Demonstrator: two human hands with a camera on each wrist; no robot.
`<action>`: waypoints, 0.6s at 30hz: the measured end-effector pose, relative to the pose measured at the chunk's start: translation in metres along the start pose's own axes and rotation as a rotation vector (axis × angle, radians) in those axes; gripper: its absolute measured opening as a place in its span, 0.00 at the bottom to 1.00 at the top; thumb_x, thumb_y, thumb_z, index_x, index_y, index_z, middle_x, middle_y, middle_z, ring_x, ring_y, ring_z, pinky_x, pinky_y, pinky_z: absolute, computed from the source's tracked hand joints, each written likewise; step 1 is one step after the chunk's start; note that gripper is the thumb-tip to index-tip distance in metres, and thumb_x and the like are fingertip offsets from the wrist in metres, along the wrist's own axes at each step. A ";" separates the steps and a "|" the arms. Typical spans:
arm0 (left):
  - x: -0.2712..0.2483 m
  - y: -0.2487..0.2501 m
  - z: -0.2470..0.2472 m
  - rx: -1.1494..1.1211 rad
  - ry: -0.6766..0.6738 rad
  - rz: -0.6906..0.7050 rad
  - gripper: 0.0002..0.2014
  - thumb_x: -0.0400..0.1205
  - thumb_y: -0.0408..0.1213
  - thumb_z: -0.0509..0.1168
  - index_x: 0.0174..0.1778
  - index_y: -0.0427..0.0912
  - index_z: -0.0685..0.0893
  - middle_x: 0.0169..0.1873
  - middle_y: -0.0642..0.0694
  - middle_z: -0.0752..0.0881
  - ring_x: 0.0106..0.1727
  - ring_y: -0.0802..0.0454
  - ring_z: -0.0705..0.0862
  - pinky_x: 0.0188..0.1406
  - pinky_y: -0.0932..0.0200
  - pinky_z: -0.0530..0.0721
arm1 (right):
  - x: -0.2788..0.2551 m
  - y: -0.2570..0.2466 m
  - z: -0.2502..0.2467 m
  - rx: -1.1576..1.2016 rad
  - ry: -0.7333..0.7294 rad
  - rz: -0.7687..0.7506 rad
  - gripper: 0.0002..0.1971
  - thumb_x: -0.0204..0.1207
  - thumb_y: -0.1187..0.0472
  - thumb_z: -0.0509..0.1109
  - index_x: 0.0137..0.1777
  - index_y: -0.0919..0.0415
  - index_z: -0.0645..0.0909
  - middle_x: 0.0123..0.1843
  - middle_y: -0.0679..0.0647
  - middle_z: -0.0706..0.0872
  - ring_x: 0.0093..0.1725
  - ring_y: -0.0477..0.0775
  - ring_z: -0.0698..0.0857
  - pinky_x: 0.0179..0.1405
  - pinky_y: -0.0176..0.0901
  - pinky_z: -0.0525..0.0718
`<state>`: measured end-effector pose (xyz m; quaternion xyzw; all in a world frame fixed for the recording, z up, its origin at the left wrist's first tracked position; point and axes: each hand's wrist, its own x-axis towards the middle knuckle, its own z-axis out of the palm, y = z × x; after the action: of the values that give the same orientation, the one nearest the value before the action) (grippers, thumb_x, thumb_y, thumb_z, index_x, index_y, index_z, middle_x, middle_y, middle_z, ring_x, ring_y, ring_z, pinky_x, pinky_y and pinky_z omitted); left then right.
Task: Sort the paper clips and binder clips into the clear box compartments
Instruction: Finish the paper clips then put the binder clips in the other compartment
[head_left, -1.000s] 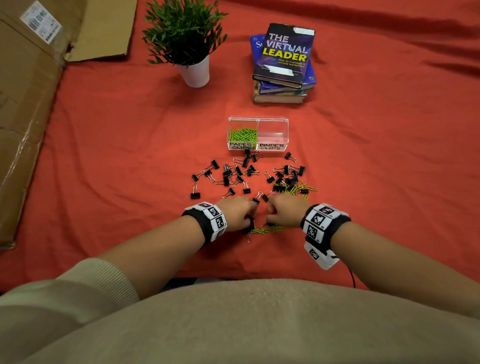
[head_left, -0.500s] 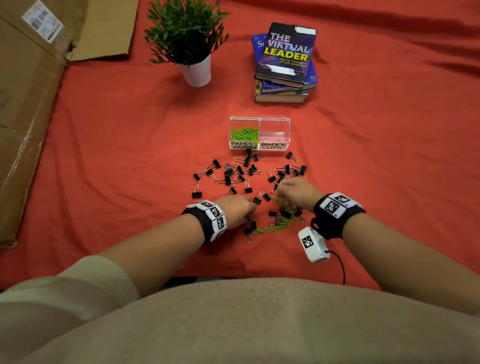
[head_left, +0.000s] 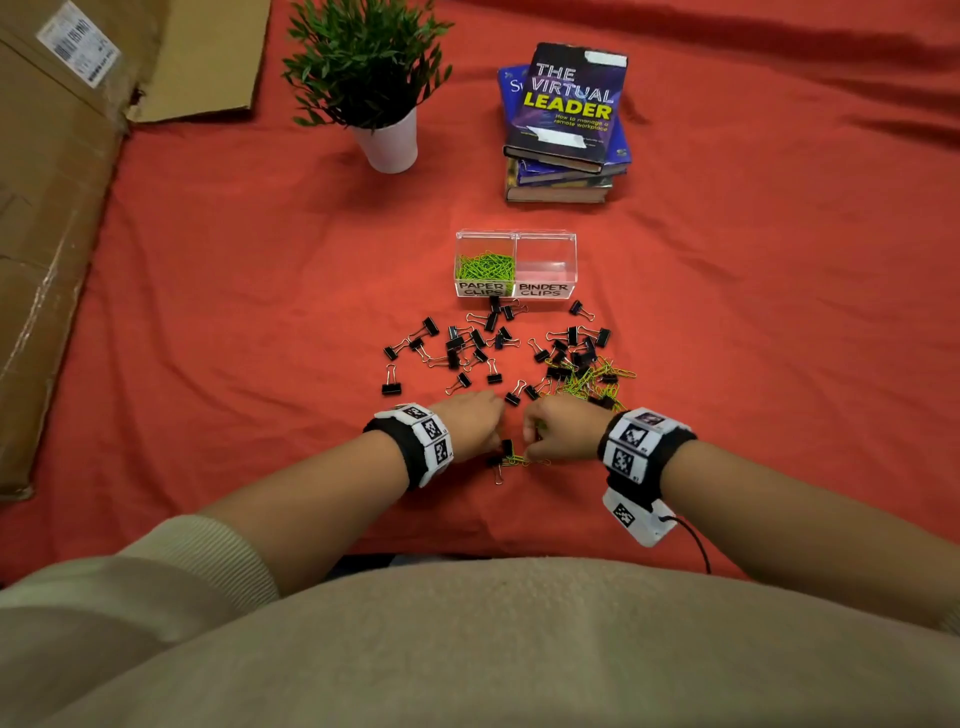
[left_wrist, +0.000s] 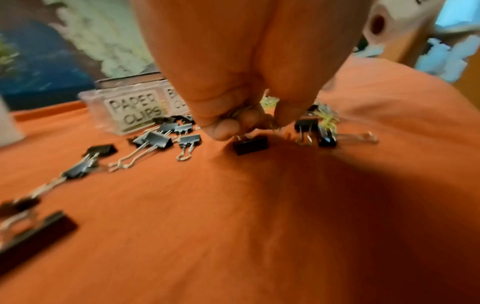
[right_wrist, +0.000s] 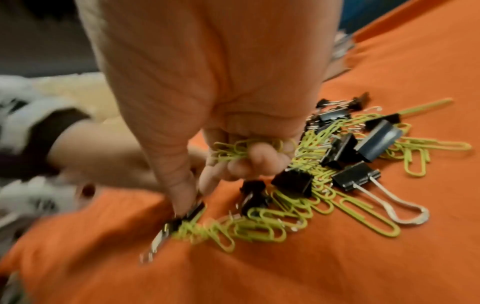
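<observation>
The clear box stands mid-cloth; its left compartment holds green paper clips, and its right one, labelled BINDER CLIPS, looks bare. Black binder clips lie scattered in front of it, mixed with green paper clips at the right. My left hand is at the near edge of the pile, its fingers curled round a few clips, just above a black binder clip. My right hand sits close beside it, gripping a bunch of green paper clips, thumb and forefinger down at a small tangle of clips.
A potted plant and a stack of books stand behind the box. Flattened cardboard covers the left side. The red cloth is bare to the left and right of the clips.
My right hand reached out to the mixed pile on the right, then came back beside my left hand with green paper clips. The left hand has hardly moved.
</observation>
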<state>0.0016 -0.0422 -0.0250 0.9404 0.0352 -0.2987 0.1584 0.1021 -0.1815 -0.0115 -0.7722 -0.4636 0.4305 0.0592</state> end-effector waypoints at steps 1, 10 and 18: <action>0.000 -0.002 -0.002 -0.117 0.023 -0.022 0.11 0.81 0.37 0.61 0.55 0.35 0.76 0.52 0.37 0.79 0.54 0.39 0.80 0.53 0.48 0.79 | 0.001 -0.001 0.006 -0.106 -0.004 -0.033 0.06 0.70 0.58 0.72 0.44 0.59 0.83 0.43 0.53 0.86 0.43 0.54 0.84 0.39 0.44 0.82; -0.003 -0.016 -0.019 -0.649 0.138 -0.141 0.09 0.83 0.33 0.56 0.54 0.42 0.80 0.37 0.48 0.81 0.33 0.54 0.76 0.34 0.59 0.75 | -0.003 -0.006 0.021 -0.325 -0.055 -0.034 0.07 0.77 0.60 0.63 0.48 0.64 0.79 0.50 0.60 0.85 0.45 0.60 0.82 0.39 0.48 0.78; 0.000 0.001 -0.011 -0.906 0.055 -0.239 0.13 0.84 0.33 0.51 0.38 0.45 0.77 0.29 0.49 0.77 0.26 0.53 0.74 0.23 0.64 0.71 | -0.007 0.005 0.004 -0.003 -0.032 0.003 0.09 0.73 0.62 0.66 0.37 0.69 0.80 0.32 0.59 0.79 0.31 0.51 0.75 0.34 0.48 0.77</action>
<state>0.0081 -0.0399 -0.0164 0.7734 0.2742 -0.2444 0.5166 0.1017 -0.1907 -0.0122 -0.7660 -0.4640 0.4421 0.0500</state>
